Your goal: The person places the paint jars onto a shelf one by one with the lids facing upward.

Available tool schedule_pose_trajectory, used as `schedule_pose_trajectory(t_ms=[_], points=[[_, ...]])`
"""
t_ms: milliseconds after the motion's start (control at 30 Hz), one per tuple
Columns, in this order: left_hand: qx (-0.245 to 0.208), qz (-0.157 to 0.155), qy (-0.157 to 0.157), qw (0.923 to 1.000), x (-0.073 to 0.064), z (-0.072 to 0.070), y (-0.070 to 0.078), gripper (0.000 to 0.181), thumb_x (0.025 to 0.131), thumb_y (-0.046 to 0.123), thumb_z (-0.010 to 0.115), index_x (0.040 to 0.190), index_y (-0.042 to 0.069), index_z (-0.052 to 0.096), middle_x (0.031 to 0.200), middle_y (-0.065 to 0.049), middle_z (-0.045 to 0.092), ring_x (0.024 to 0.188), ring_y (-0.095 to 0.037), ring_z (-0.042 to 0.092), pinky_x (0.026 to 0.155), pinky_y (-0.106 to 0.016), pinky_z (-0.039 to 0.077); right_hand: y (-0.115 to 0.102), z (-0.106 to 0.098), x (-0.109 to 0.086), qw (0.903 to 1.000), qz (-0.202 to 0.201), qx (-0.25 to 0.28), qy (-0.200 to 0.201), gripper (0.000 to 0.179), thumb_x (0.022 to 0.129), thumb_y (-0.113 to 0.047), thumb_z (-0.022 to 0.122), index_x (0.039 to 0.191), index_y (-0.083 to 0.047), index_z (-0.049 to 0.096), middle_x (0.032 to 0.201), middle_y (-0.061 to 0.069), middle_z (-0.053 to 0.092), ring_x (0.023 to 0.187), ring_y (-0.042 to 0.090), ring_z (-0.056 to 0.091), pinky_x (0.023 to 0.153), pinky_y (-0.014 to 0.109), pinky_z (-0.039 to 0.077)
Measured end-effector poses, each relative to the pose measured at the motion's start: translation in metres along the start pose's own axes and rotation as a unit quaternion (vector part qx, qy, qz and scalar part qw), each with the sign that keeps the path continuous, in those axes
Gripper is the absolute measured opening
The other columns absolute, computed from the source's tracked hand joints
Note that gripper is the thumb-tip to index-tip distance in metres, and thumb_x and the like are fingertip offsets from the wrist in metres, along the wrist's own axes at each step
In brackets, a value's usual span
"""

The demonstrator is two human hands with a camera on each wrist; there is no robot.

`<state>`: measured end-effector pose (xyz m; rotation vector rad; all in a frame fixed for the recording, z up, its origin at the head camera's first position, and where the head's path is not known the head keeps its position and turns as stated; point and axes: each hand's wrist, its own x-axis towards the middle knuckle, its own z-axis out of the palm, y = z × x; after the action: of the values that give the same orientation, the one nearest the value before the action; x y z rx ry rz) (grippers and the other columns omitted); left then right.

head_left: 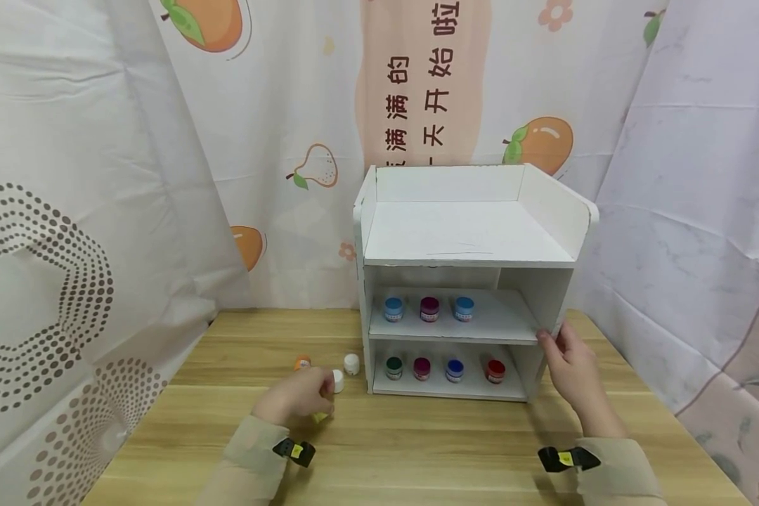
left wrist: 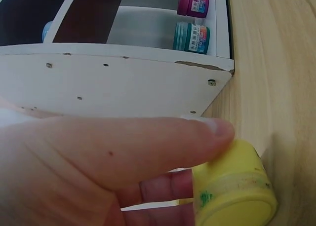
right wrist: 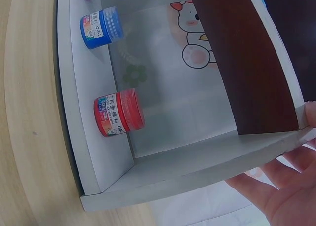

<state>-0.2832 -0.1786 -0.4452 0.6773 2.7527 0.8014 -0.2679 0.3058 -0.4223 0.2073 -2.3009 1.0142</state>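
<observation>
My left hand (head_left: 299, 395) is low over the table, left of the white shelf unit (head_left: 468, 232). It grips a yellow paint jar (left wrist: 234, 186) between thumb and fingers; the jar is mostly covered by the hand in the head view. At the shelf's right side panel, my right hand (head_left: 572, 365) holds the front edge, thumb near the middle board and fingers along the outside. Beside the left hand stand two white jars (head_left: 351, 363) and an orange jar (head_left: 302, 362), partly hidden.
On the middle board stand two light blue jars (head_left: 393, 309) and a purple jar (head_left: 429, 309). The bottom board bears a green jar (head_left: 394, 368), a magenta jar (head_left: 422, 369), a blue jar (head_left: 455, 370) and a red jar (right wrist: 119, 112). Printed curtains (head_left: 291, 91) hang behind the wooden table (head_left: 417, 450).
</observation>
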Motion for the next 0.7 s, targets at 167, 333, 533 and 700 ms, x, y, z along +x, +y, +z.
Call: schedule_pose_trajectory(t_ms=[167,333,533,700], points=[[0.001,-0.006,-0.002,1.0000,-0.004,-0.003,0.005,0.024,0.080,0.006,0.083,0.090,0.006,0.060,0.074,0.002,0.051,0.066,-0.013,0.048,0.055,-0.028,0.038,0.000,0.000,0.001,1.0000,-0.002,-0.003,0.001,0.040,0.107,-0.023,0.052,0.138,0.003,0.052,0.124,0.029,0.064,0.112,0.045,0.061,0.078,0.001,0.036],[0.003,-0.016,0.008,0.9998,-0.011,-0.008,0.009,0.029,0.075,0.007,0.087,0.086,0.005,0.061,0.073,0.000,0.052,0.065,-0.014,0.047,0.055,-0.029,0.039,-0.001,-0.001,0.001,1.0000,-0.002,0.001,-0.005,0.041,0.107,-0.023,0.052,0.138,0.003,0.052,0.125,0.030,0.063,0.113,0.045,0.061,0.077,0.001,0.035],[0.040,-0.075,0.015,0.9963,-0.017,-0.009,0.013,0.035,0.072,0.017,0.090,0.080,0.011,0.057,0.074,0.001,0.055,0.065,-0.016,0.051,0.056,-0.032,0.042,-0.002,-0.003,0.001,0.9999,0.001,0.001,-0.013,0.042,0.108,-0.025,0.051,0.140,0.002,0.050,0.126,0.031,0.062,0.114,0.045,0.061,0.077,0.002,0.036],[0.058,-0.086,0.019,0.9944,-0.019,-0.005,0.012,0.035,0.069,0.013,0.090,0.078,0.012,0.056,0.075,0.001,0.056,0.066,-0.016,0.052,0.058,-0.034,0.044,-0.002,-0.004,0.000,0.9998,0.003,0.003,-0.020,0.042,0.108,-0.026,0.050,0.141,0.001,0.050,0.127,0.030,0.062,0.115,0.046,0.060,0.076,0.003,0.036]])
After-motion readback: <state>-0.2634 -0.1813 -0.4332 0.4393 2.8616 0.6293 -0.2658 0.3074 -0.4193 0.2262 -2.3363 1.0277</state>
